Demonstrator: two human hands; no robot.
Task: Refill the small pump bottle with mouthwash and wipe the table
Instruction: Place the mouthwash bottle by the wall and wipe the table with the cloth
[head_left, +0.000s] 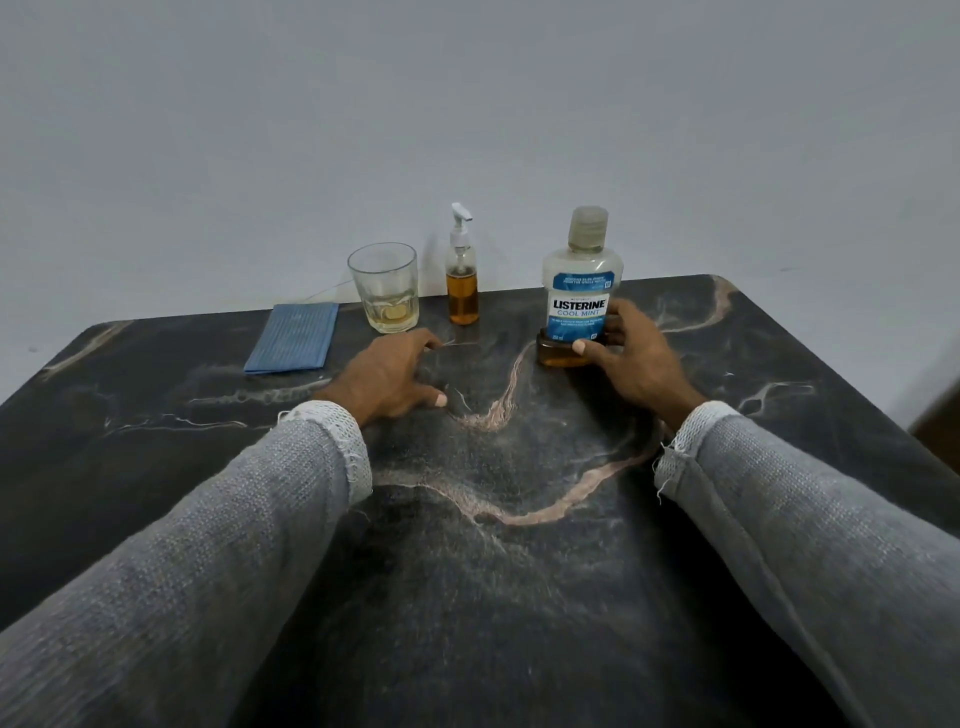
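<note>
Right hand (631, 358) wrapped round the base of the mouthwash (581, 291), upright at the far right of the table (779, 467), cap on, amber liquid low. Left hand (395, 379) resting on the table, loosely curled, holding nothing. Pump bottle (462, 280) standing between glass (384, 293) and mouthwash, pump head on, near half full. Cloth (293, 338) folded at far left. Risks: grip set low (top-heavy if tilted); narrow pump neck, likely overshoot and spill; glass close by, easily knocked.
</note>
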